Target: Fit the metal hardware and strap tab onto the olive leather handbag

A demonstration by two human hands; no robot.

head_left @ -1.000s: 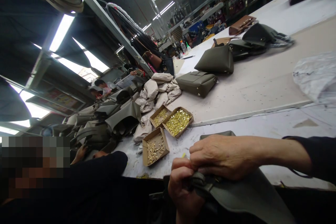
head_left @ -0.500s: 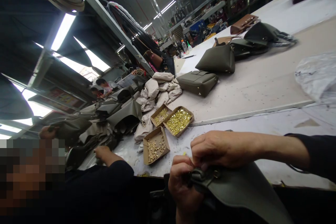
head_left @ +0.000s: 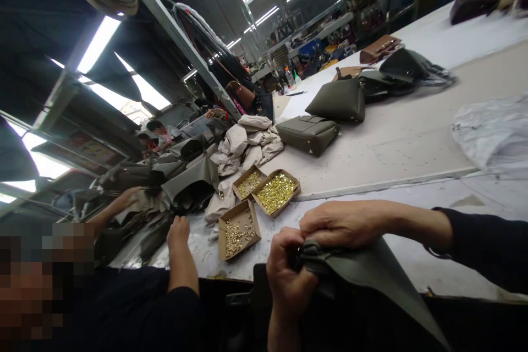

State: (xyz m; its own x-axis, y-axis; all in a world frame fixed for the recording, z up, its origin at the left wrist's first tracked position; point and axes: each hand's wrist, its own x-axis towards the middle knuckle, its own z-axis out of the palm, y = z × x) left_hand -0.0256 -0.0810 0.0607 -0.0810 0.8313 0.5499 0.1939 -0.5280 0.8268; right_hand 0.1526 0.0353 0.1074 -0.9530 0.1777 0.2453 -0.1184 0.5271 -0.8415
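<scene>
An olive-green leather bag [head_left: 383,278] hangs over the front edge of the workbench, its corner pinched between my two hands. My left hand [head_left: 289,267] is closed around the corner from the left, thumb below. From above, my right hand [head_left: 348,224] grips the same edge with bent fingers close to the left one. Whether a small part sits between the fingertips is hidden. Left of my hands are cardboard trays: one of small gold studs [head_left: 235,239], one of shiny gold pieces [head_left: 275,192] and a smaller tray of gold bits [head_left: 249,182].
Two finished-looking olive bags [head_left: 336,100] rest on the raised bench surface [head_left: 396,148]. Beige cloth [head_left: 235,148] lies behind the trays. At left, a co-worker's hand [head_left: 179,231] is near piled green bags [head_left: 192,184]. Clear plastic wrap [head_left: 490,132] lies at right.
My right hand has shifted slightly left and down over the bag's corner, covering the metal ring seen before. The co-worker's arms have moved towards the pile. The view has tilted slightly.
</scene>
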